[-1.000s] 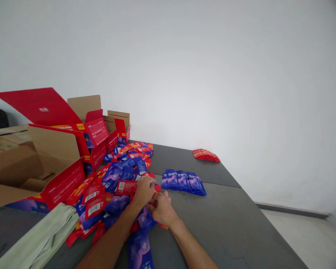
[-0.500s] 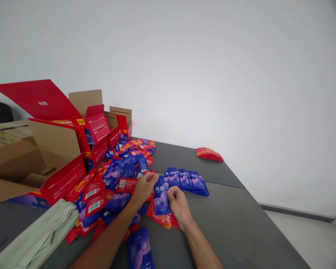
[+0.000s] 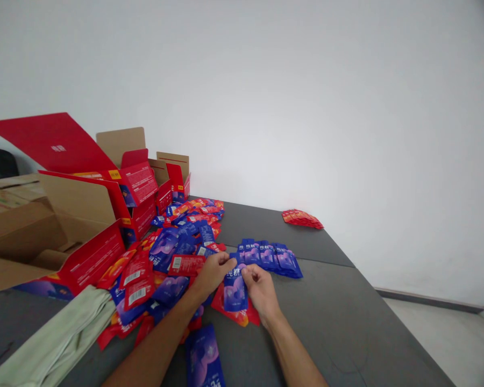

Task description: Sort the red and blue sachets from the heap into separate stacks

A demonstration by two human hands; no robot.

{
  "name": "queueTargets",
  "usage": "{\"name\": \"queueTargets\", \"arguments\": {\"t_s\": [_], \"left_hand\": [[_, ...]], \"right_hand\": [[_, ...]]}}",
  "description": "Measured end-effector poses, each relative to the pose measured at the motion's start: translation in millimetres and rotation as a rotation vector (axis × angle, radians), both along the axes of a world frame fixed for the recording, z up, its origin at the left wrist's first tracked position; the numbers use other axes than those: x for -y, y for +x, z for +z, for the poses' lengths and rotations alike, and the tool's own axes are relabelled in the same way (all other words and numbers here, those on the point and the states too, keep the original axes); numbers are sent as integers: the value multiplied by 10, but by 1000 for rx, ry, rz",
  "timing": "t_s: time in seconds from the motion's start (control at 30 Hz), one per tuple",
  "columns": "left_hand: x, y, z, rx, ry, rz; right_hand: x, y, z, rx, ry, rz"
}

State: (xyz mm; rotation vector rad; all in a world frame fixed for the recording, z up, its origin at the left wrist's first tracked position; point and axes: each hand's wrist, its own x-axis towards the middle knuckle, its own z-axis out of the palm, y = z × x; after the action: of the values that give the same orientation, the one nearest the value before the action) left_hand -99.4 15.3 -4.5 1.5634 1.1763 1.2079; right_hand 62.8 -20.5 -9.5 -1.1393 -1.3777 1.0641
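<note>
Blue glossy sachet (image 3: 235, 295), flat, rectangular, points its long axis away from me, lettered end farthest; my left fingers (image 3: 225, 261) and right fingers (image 3: 253, 271) pinch it.

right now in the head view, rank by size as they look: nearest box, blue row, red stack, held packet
1. Nearest box, though cut off at left
2. Blue row
3. Held packet, partly covered by fingers
4. Red stack, farthest of these
</note>
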Motion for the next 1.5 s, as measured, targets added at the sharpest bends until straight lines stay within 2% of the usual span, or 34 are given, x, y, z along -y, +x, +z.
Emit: {"name": "queueTargets", "arguments": {"t_s": [0.13, 0.27, 0.47, 0.6, 0.7, 0.8, 0.9, 1.13, 1.23, 1.37, 1.43, 1.5], "left_hand": [[4, 4, 17, -108, 31, 43], [-1, 16, 13, -88, 25, 76], [33, 67, -40, -32, -45, -14], [50, 52, -27, -24, 19, 81], [59, 20, 17, 65, -5, 122], [74, 13, 59, 152, -16, 133], [91, 37, 87, 157, 6, 166], [113, 43, 148, 226, 40, 284], [115, 68, 112, 227, -30, 231], [115, 215, -22, 253, -278, 79], [114, 310, -68, 260, -267, -10], [109, 395, -71, 270, -178, -108]], "right_hand": [[6, -26, -12, -15, -29, 22], [15, -59, 12, -42, -36, -1], [-12, 3, 42, -181, -26, -85], [8, 18, 87, -210, -68, 14], [29, 12, 108, -147, -97, 106], [29, 10, 99, -61, -88, 89], [26, 10, 83, -29, -77, 70], [30, 23, 47, 42, -69, 148], [-11, 49, 3, 1, -69, 93], [-102, 136, -43, -56, -55, -75], [-150, 196, -44, -61, -32, -169], [-190, 259, -21, -40, -17, -228]]}}
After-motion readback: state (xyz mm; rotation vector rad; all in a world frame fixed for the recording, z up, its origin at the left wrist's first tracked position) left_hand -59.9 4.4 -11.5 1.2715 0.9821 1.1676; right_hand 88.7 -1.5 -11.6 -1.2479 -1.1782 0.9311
